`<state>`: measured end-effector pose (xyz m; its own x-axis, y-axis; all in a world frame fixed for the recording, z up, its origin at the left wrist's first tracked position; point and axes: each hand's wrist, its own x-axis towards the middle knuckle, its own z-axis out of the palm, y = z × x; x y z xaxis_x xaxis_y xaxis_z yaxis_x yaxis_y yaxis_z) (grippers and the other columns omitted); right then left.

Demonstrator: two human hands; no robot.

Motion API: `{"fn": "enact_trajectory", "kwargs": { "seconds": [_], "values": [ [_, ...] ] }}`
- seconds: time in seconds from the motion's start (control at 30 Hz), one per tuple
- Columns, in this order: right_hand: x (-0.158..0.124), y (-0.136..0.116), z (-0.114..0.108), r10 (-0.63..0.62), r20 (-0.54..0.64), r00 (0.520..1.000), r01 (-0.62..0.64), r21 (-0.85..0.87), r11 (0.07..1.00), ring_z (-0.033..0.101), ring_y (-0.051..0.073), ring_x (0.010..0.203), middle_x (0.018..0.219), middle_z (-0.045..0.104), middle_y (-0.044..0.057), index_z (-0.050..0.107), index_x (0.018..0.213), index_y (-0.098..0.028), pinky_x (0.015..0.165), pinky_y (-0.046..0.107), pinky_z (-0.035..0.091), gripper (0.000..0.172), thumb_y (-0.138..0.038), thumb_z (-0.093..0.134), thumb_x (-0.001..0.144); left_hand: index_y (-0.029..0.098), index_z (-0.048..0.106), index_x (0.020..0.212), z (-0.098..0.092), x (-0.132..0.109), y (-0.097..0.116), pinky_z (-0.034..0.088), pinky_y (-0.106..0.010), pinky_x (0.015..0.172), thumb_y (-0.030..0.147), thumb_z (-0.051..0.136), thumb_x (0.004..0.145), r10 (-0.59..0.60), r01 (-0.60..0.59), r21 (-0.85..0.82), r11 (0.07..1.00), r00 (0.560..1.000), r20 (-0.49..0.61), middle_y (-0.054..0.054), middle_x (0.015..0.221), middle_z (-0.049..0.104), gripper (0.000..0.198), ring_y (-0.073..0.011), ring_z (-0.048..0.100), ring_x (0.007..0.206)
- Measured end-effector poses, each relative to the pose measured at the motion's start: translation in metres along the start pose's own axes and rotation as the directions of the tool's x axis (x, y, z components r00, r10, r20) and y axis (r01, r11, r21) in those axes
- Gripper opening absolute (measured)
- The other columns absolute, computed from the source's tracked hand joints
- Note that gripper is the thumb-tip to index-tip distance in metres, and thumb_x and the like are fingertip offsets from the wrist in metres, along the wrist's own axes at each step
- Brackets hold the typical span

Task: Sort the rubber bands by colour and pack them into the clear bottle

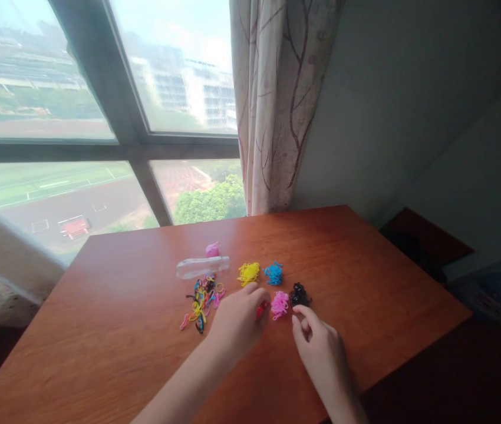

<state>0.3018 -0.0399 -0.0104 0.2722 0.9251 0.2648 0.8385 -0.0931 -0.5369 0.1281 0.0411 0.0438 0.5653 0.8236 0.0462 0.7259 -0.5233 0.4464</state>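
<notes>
My left hand point(242, 312) is closed with its fingers curled down, over a patch of red bands point(261, 310) that it mostly hides; what its fingertips grip cannot be made out. The thumb and forefinger of my right hand point(323, 341) come together just below the black rubber bands point(299, 295), and anything between them is too small to name. Between the hands lies a pink pile of rubber bands point(279, 305). Farther back are a yellow pile point(249, 273) and a blue pile point(273, 272). Mixed-colour rubber bands point(204, 300) spread left of my left hand.
A clear plastic bottle-shaped container point(201, 267) lies on its side behind the mixed bands. Just beyond it is a pink object point(213, 250). The brown wooden table point(113, 318) stands against a window, with a patterned curtain point(272, 106) at its back edge.
</notes>
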Motion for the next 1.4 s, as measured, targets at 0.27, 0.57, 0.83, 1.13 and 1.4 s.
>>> {"fn": "enact_trajectory", "kwargs": {
  "seconds": [0.27,0.57,0.83,1.13,1.4],
  "values": [
    [-0.005,0.008,-0.004,-0.035,0.013,0.999,0.035,-0.001,0.999,0.063,0.017,0.055,0.064,0.067,0.003,0.07,0.099,-0.018,0.057,0.025,0.041,0.032,-0.033,0.042,0.095,0.024,0.065,0.089,0.019,0.026,0.009,0.042,-0.024,0.059,0.025,0.051,0.089,0.004,-0.005,0.058,0.998,1.0,0.011,-0.003,0.094,0.069,0.014,-0.0189,0.068,0.079],
    [-0.011,-0.023,0.005,-0.126,0.022,0.992,0.125,0.05,0.991,0.063,0.016,0.057,0.066,0.068,0.002,0.069,0.097,-0.02,0.058,0.025,0.038,0.025,-0.026,0.045,0.094,0.025,0.064,0.093,-0.019,-0.021,-0.049,0.046,-0.026,0.067,0.029,0.044,0.092,-0.134,0.141,0.047,0.989,0.983,-0.123,-0.002,0.097,0.07,0.021,-0.018,0.068,0.081],
    [-0.016,-0.095,0.033,-0.182,0.242,0.953,0.181,0.027,0.983,0.066,0.017,0.064,0.073,0.071,-0.002,0.067,0.094,-0.025,0.057,0.025,0.033,0.015,-0.014,0.063,0.084,0.026,0.067,0.092,-0.027,-0.099,-0.111,0.048,-0.022,0.063,0.043,0.05,0.089,-0.291,0.304,0.008,0.953,0.918,-0.269,0.001,0.089,0.071,0.024,-0.0152,0.065,0.07],
    [-0.013,-0.138,0.066,-0.171,0.378,0.91,0.212,-0.071,0.975,0.069,0.023,0.071,0.08,0.073,0.003,0.063,0.09,-0.024,0.057,0.028,0.037,0.007,-0.019,0.065,0.085,0.025,0.062,0.087,-0.019,-0.107,-0.103,0.045,-0.024,0.064,0.036,0.044,0.093,-0.384,0.391,0.014,0.92,0.91,-0.154,0.001,0.09,0.065,0.022,-0.0147,0.064,0.073],
    [-0.01,-0.14,0.076,-0.179,0.371,0.911,0.226,-0.086,0.97,0.069,0.022,0.07,0.078,0.073,0.002,0.063,0.087,-0.023,0.056,0.027,0.035,0.012,-0.013,0.058,0.088,0.025,0.061,0.089,-0.014,-0.109,-0.102,0.045,-0.025,0.069,0.032,0.038,0.096,-0.361,0.363,0.017,0.932,0.929,-0.079,0.0,0.094,0.063,0.026,-0.0168,0.065,0.081]
  ]
}}
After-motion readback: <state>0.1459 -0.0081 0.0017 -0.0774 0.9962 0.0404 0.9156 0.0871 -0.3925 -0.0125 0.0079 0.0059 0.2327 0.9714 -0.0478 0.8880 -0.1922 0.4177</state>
